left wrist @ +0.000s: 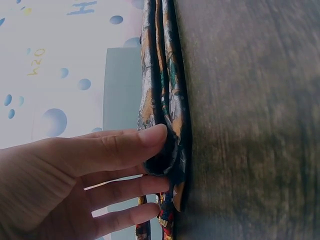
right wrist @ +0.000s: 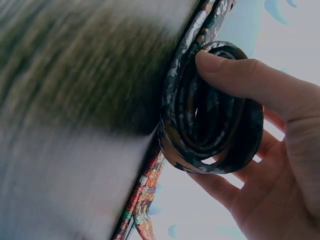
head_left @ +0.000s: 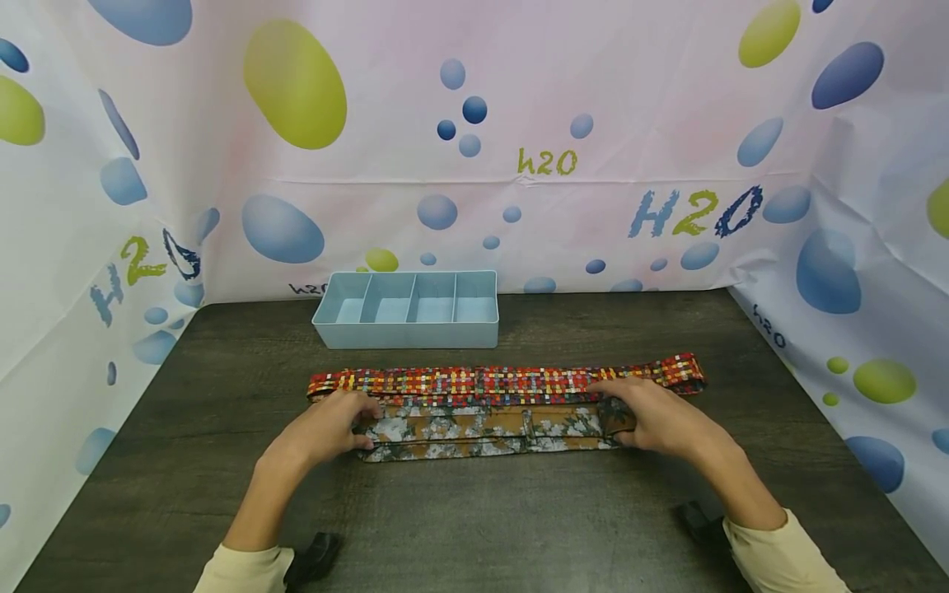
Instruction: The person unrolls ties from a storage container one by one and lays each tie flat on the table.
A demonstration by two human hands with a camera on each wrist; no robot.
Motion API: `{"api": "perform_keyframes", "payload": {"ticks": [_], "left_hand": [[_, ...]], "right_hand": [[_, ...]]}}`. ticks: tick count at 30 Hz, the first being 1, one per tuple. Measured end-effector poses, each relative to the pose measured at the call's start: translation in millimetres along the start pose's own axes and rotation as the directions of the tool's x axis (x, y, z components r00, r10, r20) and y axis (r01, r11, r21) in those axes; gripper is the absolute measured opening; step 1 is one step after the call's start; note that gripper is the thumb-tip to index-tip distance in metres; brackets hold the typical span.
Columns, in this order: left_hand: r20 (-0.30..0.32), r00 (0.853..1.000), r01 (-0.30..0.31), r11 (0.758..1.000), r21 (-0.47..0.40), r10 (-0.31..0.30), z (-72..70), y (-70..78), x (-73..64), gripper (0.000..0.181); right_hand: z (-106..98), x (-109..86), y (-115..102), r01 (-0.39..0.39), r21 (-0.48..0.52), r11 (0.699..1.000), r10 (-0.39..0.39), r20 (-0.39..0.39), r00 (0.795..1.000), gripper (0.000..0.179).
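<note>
A brown necktie with white flowers (head_left: 445, 428) lies folded lengthwise in layers on the dark table. Behind it stretches a red, yellow and white checked necktie (head_left: 474, 383), also folded long. My left hand (head_left: 329, 424) pinches the floral necktie's left end, its thumb (left wrist: 152, 136) on the fold and the fingers spread beyond it. At the other end my right hand (head_left: 663, 416) grips a rolled part of the floral necktie (right wrist: 215, 110), several layers coiled between thumb and fingers. The fingers of both hands partly cover the checked necktie in the head view.
A light blue tray (head_left: 408, 333) with several compartments stands at the back of the table (head_left: 474, 527), left of centre. A white sheet with blue and green spots (head_left: 474, 222) hangs behind and along both sides.
</note>
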State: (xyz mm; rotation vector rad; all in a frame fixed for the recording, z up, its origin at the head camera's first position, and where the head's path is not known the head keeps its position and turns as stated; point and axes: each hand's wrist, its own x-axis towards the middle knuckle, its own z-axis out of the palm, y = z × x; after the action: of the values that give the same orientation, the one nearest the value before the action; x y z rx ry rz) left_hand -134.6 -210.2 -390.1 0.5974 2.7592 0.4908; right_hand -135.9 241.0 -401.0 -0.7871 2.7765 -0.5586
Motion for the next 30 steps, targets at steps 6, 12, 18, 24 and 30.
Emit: {"api": "perform_keyframes", "payload": {"ticks": [6,12,18,24,30], "left_hand": [[-0.001,1.0,0.002,1.0,-0.003,-0.002,-0.2,0.5,-0.4,0.024],[0.0,1.0,0.005,1.0,-0.006,-0.005,-0.5,0.9,-0.4,0.024],[-0.003,1.0,-0.006,1.0,-0.002,0.006,-0.3,0.4,-0.4,0.024],[0.001,1.0,-0.008,1.0,-0.006,0.008,-0.6,0.4,-0.5,0.025],[0.007,1.0,-0.016,1.0,-0.01,0.016,-1.2,-0.1,-0.2,0.025]], "right_hand": [[-6.7,-4.1,3.7,0.003,0.064,0.998,-0.002,-0.013,1.0,0.071],[-17.8,-10.8,8.6,-0.001,0.117,0.993,0.004,-0.021,1.0,0.074],[-26.0,-18.5,17.1,-0.003,0.158,0.987,0.009,-0.036,0.999,0.075],[-31.5,-26.9,27.2,-0.02,0.148,0.989,0.025,-0.031,0.999,0.08],[-36.4,-35.1,38.2,-0.089,0.145,0.986,0.091,-0.007,0.996,0.088]]}}
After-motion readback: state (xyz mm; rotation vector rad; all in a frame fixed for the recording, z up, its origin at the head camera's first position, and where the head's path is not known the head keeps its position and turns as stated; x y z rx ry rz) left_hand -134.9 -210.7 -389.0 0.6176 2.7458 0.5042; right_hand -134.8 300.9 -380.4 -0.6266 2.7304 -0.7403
